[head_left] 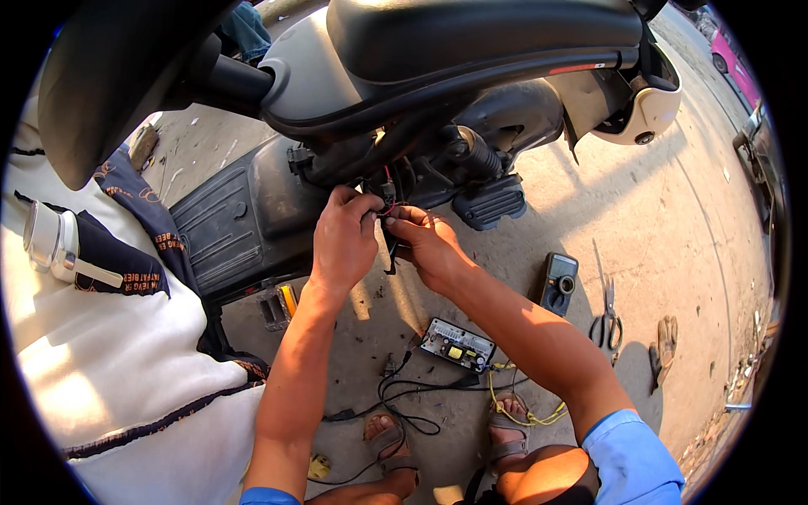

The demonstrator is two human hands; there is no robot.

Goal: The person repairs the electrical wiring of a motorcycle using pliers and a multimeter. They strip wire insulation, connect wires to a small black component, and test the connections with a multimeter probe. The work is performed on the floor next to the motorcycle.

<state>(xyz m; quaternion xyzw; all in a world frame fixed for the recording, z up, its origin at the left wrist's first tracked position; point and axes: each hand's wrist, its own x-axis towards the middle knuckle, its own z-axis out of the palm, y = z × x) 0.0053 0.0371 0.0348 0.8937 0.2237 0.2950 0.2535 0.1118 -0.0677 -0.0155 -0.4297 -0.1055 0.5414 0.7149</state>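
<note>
Nearest, at six o'clock, two sandalled feet [396, 446] stand on the concrete ground [673, 236], with black cables [404, 396] and yellow wires [522, 412] looping between them. Just beyond, a bare circuit board [457, 343] lies flat, its long axis running from ten to four o'clock. Out at three o'clock lie a dark handheld meter [558, 282] and a pair of scissors [608, 316], tips pointing to twelve.

Above these, near the middle, the left hand [343, 244] has its fingers curled tight, pinching a small black connector [388, 202] with red wire under the scooter [404, 101] body. The right hand [429, 244] meets it from four o'clock, thumb and forefinger closed on the same wiring, a dark strip hanging down between both hands toward six. How the connector's long axis lies cannot be told.

Farther, the black seat [480, 34] spans twelve o'clock; a ribbed footboard [223, 227] sits at nine.
</note>
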